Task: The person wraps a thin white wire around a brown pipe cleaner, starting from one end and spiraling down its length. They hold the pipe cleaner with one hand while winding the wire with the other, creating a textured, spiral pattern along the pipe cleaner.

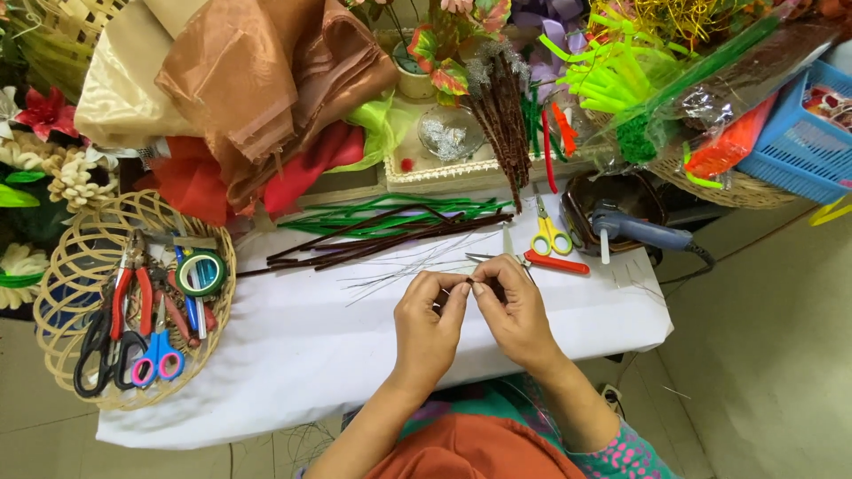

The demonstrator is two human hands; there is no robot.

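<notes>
Head view: at six o'clock on the white surface (302, 346), our left hand (429, 324) and right hand (515, 315) pinch a small dark stem piece (469, 282), best held firmly at the fingertips.

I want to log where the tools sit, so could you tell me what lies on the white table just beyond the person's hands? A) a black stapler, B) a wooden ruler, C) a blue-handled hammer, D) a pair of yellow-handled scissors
D: a pair of yellow-handled scissors lies on the white table just past the left hand and right hand, beside a red-handled tool.
</notes>
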